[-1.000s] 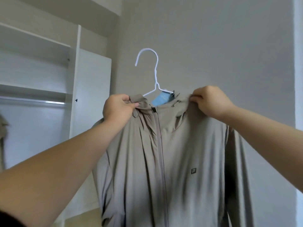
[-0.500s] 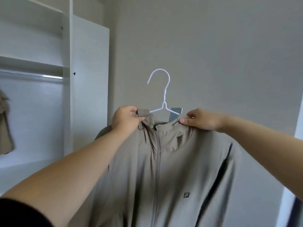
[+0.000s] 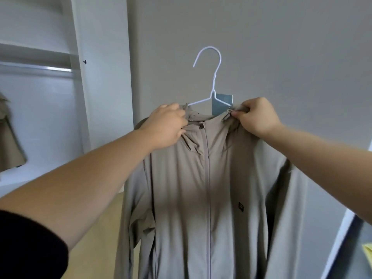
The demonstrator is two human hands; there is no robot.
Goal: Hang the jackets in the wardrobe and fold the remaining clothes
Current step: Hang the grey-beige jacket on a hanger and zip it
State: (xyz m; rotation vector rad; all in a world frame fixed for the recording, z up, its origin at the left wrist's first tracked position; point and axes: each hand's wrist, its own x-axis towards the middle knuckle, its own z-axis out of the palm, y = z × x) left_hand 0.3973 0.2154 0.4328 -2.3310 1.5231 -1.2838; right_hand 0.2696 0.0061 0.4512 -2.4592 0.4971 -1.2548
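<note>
a taupe zip-front jacket [image 3: 201,188] is held up in the air in front of a plain grey wall [image 3: 281,47]. it is draped on a white wire hanger [image 3: 213,77] whose hook stands free above the collar and is caught on nothing. the left hand [image 3: 167,125] has its fingers [image 3: 182,117] curled tight into the collar fabric just left of the zip [image 3: 208,198], right where the hanger's left arm runs into the cloth. the right hand [image 3: 255,115] pinches a bunched fold of the collar between thumb and curled fingers [image 3: 239,114] at the hanger's right arm. a blue-grey tag [image 3: 221,103] shows behind the hanger's neck, between the two hands. the zip is done up to the collar and the body hangs straight down, with both sleeves falling loose at the sides. a small dark logo [image 3: 241,207] sits on the chest to the right of the zip.

the white wardrobe [image 3: 80,77] stands open to the left, well apart from the jacket. its metal rail [image 3: 40,67] runs under a shelf. another brownish garment [image 3: 10,137] hangs at the far left edge of the wardrobe. a black sleeve [image 3: 30,248] covers the upper left arm.
</note>
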